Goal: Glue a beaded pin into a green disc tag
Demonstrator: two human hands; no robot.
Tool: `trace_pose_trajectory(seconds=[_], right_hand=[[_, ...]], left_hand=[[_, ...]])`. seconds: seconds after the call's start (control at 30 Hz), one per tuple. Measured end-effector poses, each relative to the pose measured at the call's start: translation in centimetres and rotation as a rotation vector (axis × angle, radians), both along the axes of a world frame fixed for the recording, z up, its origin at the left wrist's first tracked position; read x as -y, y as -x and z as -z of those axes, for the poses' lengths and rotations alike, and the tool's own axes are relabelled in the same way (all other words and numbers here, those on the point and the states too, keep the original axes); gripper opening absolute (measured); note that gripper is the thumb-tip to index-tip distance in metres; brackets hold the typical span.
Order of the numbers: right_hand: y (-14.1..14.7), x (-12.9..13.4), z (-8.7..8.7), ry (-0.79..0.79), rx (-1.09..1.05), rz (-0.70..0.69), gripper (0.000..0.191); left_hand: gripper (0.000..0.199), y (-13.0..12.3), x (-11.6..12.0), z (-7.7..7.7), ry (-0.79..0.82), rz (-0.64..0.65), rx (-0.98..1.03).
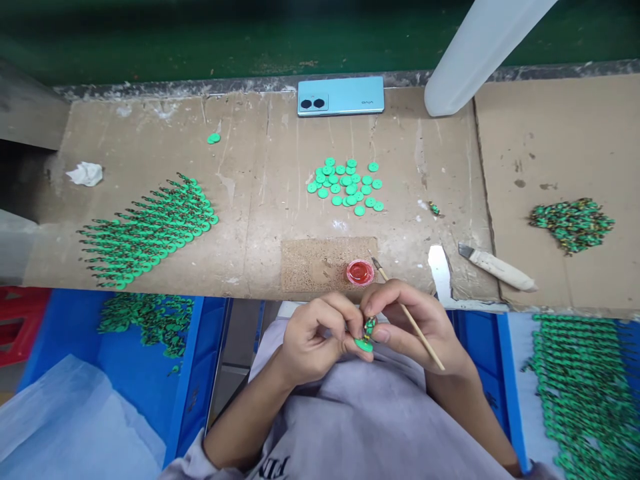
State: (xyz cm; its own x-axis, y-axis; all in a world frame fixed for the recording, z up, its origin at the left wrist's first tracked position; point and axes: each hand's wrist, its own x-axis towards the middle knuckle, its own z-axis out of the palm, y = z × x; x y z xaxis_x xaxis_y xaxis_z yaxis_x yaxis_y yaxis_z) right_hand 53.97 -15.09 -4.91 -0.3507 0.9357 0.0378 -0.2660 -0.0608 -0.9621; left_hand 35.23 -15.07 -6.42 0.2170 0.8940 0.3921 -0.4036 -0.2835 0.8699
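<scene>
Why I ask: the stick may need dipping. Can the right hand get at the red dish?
Probably yes: the red dish sits just beyond the right hand, which holds the thin stick, and nothing lies between them.

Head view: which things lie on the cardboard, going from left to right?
White tissue → rows of green pieces → loose green discs → red cap → knife → heap of green pieces.

Pale lilac-grey top [360, 420], dark lettering, sleeves pushed up, bare forearms
</scene>
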Motion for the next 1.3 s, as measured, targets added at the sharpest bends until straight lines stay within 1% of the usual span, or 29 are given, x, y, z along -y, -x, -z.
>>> trace_pose_trajectory(seconds=[0.1, 0.2, 0.4, 0.5, 0.77, 0.87, 1.07, 1.3], right_hand=[[-0.08, 0.04, 0.08, -0.011, -0.009, -0.008, 0.013], [0.0, 0.05, 0.15, -0.02, -0.004, 0.003, 0.012], [0.27, -0.05, 0.08, -0.056, 0.037, 0.018, 0.013], [0.26, 0.01, -0.01, -0.073, 0.06, 0.044, 0.013], [0.16, 0.1, 0.1, -0.081, 0.091, 0.055, 0.014], [0.11, 0.09, 0.17, -0.079, 0.062, 0.045, 0.013], [-0.08, 0.08, 0.41, -0.077, 0.015, 0.053, 0.012], [-0.23, 0.0, 0.29, -0.106, 0.071, 0.054, 0.014]], left_hand=[[0.028, 0.07, 0.06, 0.17, -0.014, -0.01, -0.017], [0.03, 0.11, 0.01, 0.24, -0.052, -0.024, -0.039], [0.044, 0.1, -0.24, 0.01, -0.112, -0.037, -0.094], [0.05, 0.05, -0.34, -0.07, -0.116, -0.033, -0.101], [0.046, 0.27, -0.56, -0.48, -0.191, -0.04, -0.185], [0.045, 0.17, -0.51, -0.35, -0.213, -0.056, -0.201], [0.04, -0.21, -0.34, 0.13, -0.12, -0.079, -0.084], [0.036, 0.15, -0.44, -0.35, -0.106, -0.037, -0.141]])
